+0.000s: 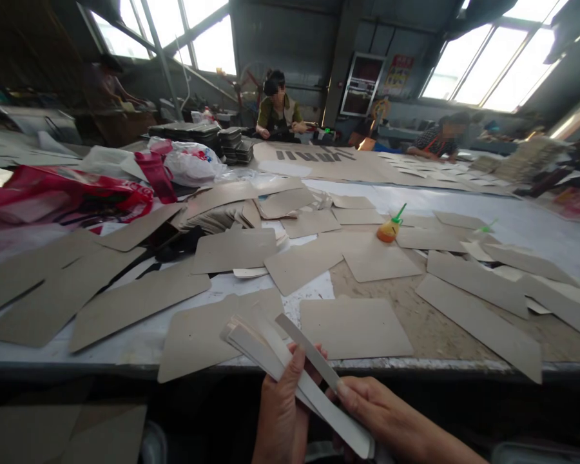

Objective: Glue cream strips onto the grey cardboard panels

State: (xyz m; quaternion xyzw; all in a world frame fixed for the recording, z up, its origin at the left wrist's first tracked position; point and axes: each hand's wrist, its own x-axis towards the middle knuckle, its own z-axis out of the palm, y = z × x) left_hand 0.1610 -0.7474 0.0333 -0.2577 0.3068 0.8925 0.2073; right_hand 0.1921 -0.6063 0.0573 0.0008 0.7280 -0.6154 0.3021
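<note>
My left hand (281,412) is closed round a fanned bundle of long pale cardboard strips (263,348), thumb pressed on top, at the bottom centre just below the table's front edge. My right hand (384,415) pinches one grey strip (307,351) from that bundle between thumb and fingers. Just ahead on the table lie rectangular brown cardboard panels (355,327) with rounded corners.
Several cardboard sheets (478,322) cover the long table (536,225). An orange glue bottle with a green nozzle (389,229) stands mid-table. Red and white plastic bags (101,190) lie at left. Other people sit working at the far side (276,113) and far right (439,138).
</note>
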